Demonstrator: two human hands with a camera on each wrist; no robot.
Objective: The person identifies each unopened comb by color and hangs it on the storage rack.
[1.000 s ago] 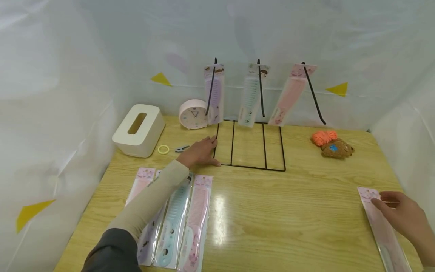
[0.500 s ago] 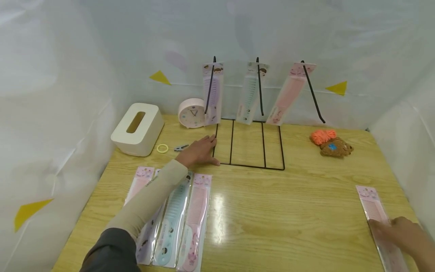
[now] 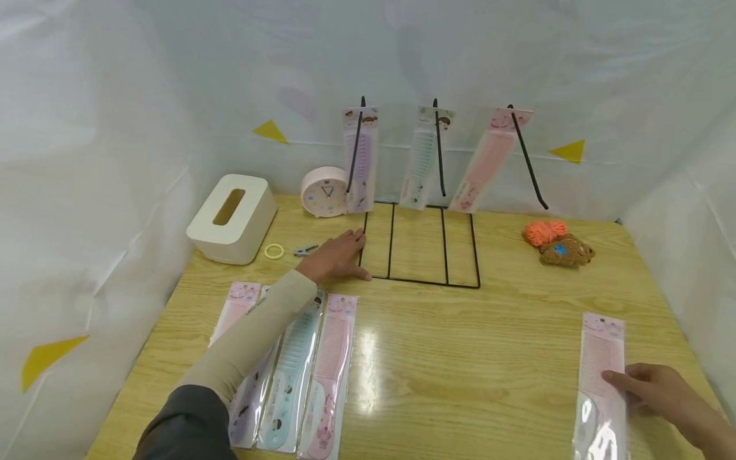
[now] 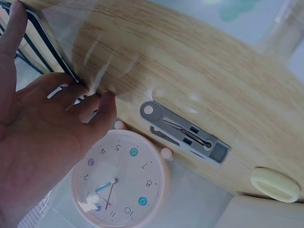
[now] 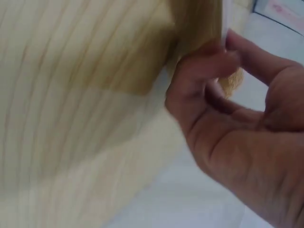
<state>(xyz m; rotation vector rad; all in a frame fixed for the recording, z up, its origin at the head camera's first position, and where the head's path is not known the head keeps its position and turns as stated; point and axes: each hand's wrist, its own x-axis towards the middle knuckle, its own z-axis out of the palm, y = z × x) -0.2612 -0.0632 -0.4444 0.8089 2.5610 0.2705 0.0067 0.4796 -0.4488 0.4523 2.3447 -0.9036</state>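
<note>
My right hand [image 3: 661, 390] pinches a packaged pink comb [image 3: 600, 358] by its right edge, above the table's right side. The thumb lies over the front of the pack, and the right wrist view shows the pack edge-on between thumb and curled fingers. My left hand [image 3: 336, 257] rests at the left side of a black wire display rack [image 3: 422, 280], thumb and fingertips spread along the base wire. Three packaged combs hang from its prongs: purple [image 3: 361, 160], teal [image 3: 421, 160] and pink [image 3: 489, 160].
Several packaged combs, including a pink one [image 3: 332, 377] and a teal one [image 3: 292, 377], lie front left, partly under my left arm. Around the rack are a white tissue box [image 3: 232, 217], clock [image 3: 324, 191], yellow ring [image 3: 274, 252], grey clip [image 3: 305, 250], orange yarn [image 3: 544, 232] and brown plush [image 3: 566, 250].
My right hand slid down the comb pack from its top, took its right edge, and moved it left, turning it more upright and face-on. The left hand stays at the rack.
</note>
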